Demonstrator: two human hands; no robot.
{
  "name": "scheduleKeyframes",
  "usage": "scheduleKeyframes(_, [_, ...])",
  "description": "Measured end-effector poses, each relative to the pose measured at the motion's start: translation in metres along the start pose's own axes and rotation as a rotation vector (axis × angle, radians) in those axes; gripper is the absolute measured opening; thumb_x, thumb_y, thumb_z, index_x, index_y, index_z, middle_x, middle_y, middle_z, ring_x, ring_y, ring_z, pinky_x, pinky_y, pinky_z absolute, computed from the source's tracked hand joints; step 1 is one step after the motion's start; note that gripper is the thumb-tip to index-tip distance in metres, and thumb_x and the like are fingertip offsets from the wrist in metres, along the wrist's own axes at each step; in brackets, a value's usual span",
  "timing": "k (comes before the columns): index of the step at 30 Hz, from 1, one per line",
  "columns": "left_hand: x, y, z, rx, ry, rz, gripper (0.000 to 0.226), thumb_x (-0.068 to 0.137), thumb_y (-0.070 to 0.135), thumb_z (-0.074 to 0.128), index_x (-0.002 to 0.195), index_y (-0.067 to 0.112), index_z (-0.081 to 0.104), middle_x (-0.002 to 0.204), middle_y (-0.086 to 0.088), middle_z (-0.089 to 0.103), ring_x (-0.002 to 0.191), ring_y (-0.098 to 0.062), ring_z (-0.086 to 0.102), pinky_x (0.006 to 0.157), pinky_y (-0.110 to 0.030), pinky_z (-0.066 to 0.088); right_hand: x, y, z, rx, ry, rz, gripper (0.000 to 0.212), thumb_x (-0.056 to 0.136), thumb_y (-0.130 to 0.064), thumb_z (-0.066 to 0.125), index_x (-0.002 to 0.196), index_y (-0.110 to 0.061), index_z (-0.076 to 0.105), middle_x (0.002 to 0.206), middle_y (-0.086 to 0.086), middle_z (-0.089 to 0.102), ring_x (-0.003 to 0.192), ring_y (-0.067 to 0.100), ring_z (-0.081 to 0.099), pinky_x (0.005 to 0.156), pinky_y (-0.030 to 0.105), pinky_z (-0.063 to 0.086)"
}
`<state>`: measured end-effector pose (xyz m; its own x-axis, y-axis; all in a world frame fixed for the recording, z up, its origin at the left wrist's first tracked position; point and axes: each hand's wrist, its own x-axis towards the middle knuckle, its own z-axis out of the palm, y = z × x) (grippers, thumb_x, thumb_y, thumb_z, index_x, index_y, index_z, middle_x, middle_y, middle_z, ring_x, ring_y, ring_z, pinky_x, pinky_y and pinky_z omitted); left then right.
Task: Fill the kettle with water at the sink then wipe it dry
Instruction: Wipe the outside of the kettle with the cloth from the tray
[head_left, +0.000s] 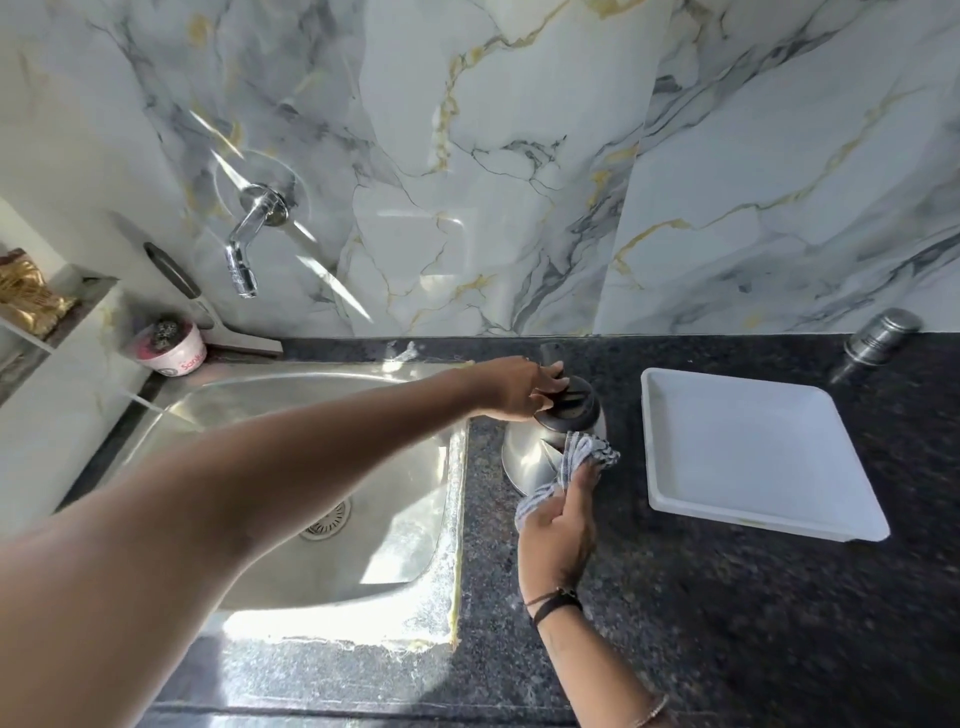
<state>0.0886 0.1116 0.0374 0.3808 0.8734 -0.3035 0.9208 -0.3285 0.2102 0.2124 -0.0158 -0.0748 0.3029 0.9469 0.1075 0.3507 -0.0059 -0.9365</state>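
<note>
Head view: by sink (260, 415) on dark counter (727, 597), left hand (519, 387) holds kettle (530, 457), right hand (558, 530) grips cloth (592, 449).

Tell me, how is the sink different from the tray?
The sink is shiny steel; the tray is white. The sink is sunk into the counter; the tray sits on top of it. The sink has a drain; the tray's bottom is plain. Both have raised sides.

Polished metal is gleaming on the kettle (530, 462), duller steel on the sink (405, 519); the cloth (592, 449) is looking woven, the desk (727, 623) speckled glossy stone.
</note>
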Motion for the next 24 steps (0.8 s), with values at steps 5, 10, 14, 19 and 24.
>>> scheduleKeyframes(5, [0.002,0.003,-0.001,0.152,-0.027,0.022,0.052,0.102,0.027,0.040,0.152,0.015,0.030,0.163,-0.012,0.016,0.150,-0.026,0.018,0.122,-0.044,0.010,-0.012,-0.003,0.017,-0.130,-0.069,-0.056,0.063,0.088,0.011,0.044,0.149,0.004,0.029,0.156,0.021,0.028,0.137,0.024,0.032,0.105,0.002,0.018])
scheduleKeyframes(10, [0.000,0.008,-0.004,0.231,-0.034,0.016,0.054,0.104,0.031,0.031,0.153,0.013,0.024,0.163,-0.011,0.016,0.151,-0.024,0.012,0.121,-0.040,0.005,-0.007,0.035,-0.007,-0.556,-0.386,-0.187,0.065,0.088,0.009,0.046,0.149,0.006,0.026,0.157,0.026,0.022,0.143,0.034,0.034,0.106,0.038,0.044])
scheduleKeyframes(14, [0.000,0.012,-0.008,0.276,-0.061,-0.006,0.057,0.105,0.041,0.023,0.154,0.011,0.022,0.163,-0.012,0.016,0.152,-0.025,0.011,0.122,-0.042,0.004,-0.009,0.046,-0.040,-0.617,-0.487,-0.265,0.078,0.080,0.011,0.056,0.151,0.002,0.025,0.158,0.019,0.017,0.140,0.035,0.038,0.103,0.037,0.048])
scheduleKeyframes(19, [0.000,0.016,-0.018,0.257,-0.149,-0.038,0.058,0.105,0.044,0.018,0.153,0.013,0.026,0.163,-0.010,0.017,0.151,-0.026,0.014,0.122,-0.044,0.008,-0.016,0.016,-0.057,-0.609,-0.435,-1.021,0.058,0.089,-0.001,0.036,0.147,0.000,0.031,0.152,0.022,0.038,0.137,0.040,0.040,0.106,0.050,0.039])
scheduleKeyframes(24, [0.004,0.022,-0.027,0.254,-0.198,-0.115,0.063,0.103,0.051,0.018,0.151,0.013,0.031,0.161,-0.011,0.026,0.146,-0.031,0.026,0.118,-0.043,0.020,0.026,-0.015,-0.035,-1.068,-0.552,-1.231,0.046,0.087,-0.007,0.050,0.132,-0.003,0.058,0.145,0.020,0.049,0.134,0.043,0.043,0.111,0.056,0.032])
